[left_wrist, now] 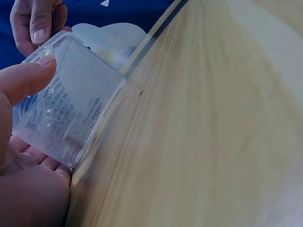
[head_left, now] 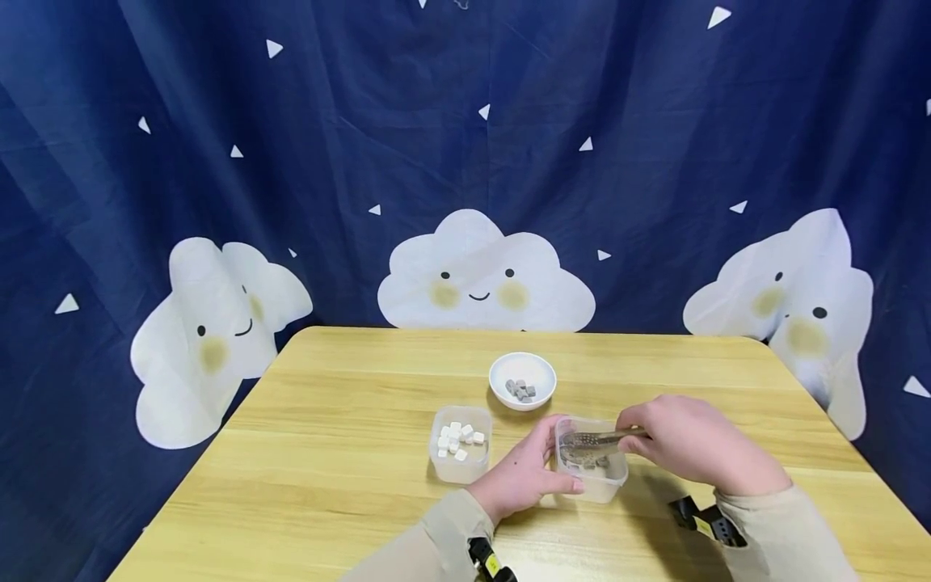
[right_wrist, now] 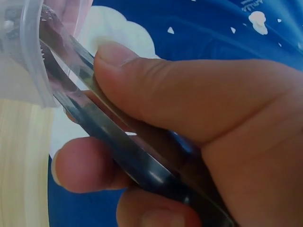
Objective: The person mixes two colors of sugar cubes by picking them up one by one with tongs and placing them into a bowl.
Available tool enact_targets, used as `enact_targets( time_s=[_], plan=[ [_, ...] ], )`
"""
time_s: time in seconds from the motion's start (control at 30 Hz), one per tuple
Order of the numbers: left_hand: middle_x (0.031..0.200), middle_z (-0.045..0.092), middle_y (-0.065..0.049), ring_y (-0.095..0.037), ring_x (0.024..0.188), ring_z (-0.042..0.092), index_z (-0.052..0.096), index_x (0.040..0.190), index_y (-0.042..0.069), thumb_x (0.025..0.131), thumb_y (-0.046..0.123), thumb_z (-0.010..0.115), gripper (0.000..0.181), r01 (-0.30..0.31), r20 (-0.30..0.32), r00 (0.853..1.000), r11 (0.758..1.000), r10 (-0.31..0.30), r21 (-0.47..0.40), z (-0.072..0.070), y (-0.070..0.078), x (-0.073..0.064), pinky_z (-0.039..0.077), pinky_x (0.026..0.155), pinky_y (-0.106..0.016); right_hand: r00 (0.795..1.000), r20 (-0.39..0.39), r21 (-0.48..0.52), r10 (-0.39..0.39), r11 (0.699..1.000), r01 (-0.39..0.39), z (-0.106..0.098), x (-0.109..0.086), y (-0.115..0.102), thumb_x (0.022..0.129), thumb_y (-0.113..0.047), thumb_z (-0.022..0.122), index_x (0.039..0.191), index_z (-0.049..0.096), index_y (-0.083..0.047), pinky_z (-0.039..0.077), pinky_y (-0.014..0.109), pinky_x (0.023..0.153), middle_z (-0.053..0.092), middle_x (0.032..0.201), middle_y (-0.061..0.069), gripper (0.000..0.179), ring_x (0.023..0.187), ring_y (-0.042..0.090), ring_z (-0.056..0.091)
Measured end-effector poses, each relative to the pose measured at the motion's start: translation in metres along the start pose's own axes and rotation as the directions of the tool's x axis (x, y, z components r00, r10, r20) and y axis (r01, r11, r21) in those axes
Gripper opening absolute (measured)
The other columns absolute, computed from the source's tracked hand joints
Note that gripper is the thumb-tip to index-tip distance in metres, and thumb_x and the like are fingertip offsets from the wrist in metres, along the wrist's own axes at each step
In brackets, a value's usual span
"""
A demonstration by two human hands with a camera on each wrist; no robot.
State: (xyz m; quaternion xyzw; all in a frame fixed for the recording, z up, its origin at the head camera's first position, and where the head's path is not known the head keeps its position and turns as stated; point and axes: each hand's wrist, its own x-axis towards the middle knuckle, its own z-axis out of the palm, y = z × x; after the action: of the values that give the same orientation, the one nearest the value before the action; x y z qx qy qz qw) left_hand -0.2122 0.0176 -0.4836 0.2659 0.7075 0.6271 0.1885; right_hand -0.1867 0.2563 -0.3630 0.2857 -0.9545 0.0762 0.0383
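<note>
My left hand [head_left: 520, 475] holds a clear plastic tub [head_left: 602, 490], its thumb along the near side and its fingers behind. In the left wrist view the thumb lies at the rim of the tub [left_wrist: 75, 90], with fingers beneath its far end. My right hand [head_left: 691, 443] grips metal tongs [head_left: 592, 441] whose perforated heads reach down inside the tub. Several grey cubes [head_left: 587, 464] lie in there, partly covered by the tongs. Seen from the right wrist, thumb and fingers squeeze both arms of the tongs [right_wrist: 113, 142]; what is between their tips is hidden.
Left of the held tub stands a second clear tub [head_left: 465, 471] with several white cubes [head_left: 454, 436]. Behind them sits a white bowl [head_left: 502, 373] with several grey cubes [head_left: 520, 391] in it. The wooden table [head_left: 349, 453] ends at a blue curtain [head_left: 436, 97] with cloud prints.
</note>
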Motion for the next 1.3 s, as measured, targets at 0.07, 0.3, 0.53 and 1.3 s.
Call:
enact_targets(
  time_s=[0.07, 0.3, 0.53, 1.3],
  plan=[
    [0.146, 0.049, 0.011, -0.007, 0.139, 0.039, 0.036, 0.149, 0.03, 0.08, 0.008, 0.083, 0.086, -0.005, -0.001, 1.0, 1.0, 0.006, 0.01, 0.0, 0.0, 0.0, 0.025, 0.119, -0.033, 1.0, 0.007, 0.0, 0.014, 1.0, -0.014, 0.0, 0.0, 0.0, 0.086, -0.03, 0.079, 0.086, 0.07, -0.032, 0.046, 0.032, 0.056, 0.059, 0.075, -0.022, 0.009, 0.062, -0.001, 0.05],
    [0.15, 0.048, 0.005, -0.01, 0.14, 0.04, 0.037, 0.147, 0.028, 0.081, 0.009, 0.082, 0.082, -0.012, 0.003, 1.0, 1.0, 0.012, 0.01, 0.0, 0.001, 0.0, 0.025, 0.119, -0.031, 0.997, 0.059, 0.037, 0.057, 0.998, -0.059, 0.0, -0.001, -0.003, 0.08, -0.03, 0.08, 0.087, 0.07, -0.032, 0.038, 0.029, 0.052, 0.053, 0.068, -0.021, 0.012, 0.057, 0.003, 0.044],
    [0.151, 0.047, 0.005, -0.011, 0.141, 0.039, 0.037, 0.148, 0.028, 0.081, 0.011, 0.083, 0.084, -0.005, 0.001, 1.0, 1.0, 0.005, 0.025, 0.0, 0.001, -0.001, 0.024, 0.12, -0.035, 1.0, 0.029, 0.012, 0.003, 1.0, -0.003, -0.011, -0.007, -0.006, 0.082, -0.028, 0.081, 0.088, 0.072, -0.032, 0.042, 0.03, 0.055, 0.058, 0.076, -0.023, 0.012, 0.061, -0.001, 0.047],
    [0.153, 0.044, 0.008, -0.006, 0.141, 0.037, 0.038, 0.149, 0.029, 0.077, 0.005, 0.082, 0.088, 0.001, -0.002, 1.0, 1.0, -0.001, 0.005, 0.0, 0.0, 0.0, 0.024, 0.119, -0.029, 0.999, -0.05, -0.057, -0.007, 0.998, 0.005, -0.007, -0.005, -0.011, 0.084, -0.019, 0.079, 0.074, 0.061, -0.036, 0.036, 0.027, 0.05, 0.049, 0.066, -0.024, 0.027, 0.055, 0.0, 0.04]
  ],
)
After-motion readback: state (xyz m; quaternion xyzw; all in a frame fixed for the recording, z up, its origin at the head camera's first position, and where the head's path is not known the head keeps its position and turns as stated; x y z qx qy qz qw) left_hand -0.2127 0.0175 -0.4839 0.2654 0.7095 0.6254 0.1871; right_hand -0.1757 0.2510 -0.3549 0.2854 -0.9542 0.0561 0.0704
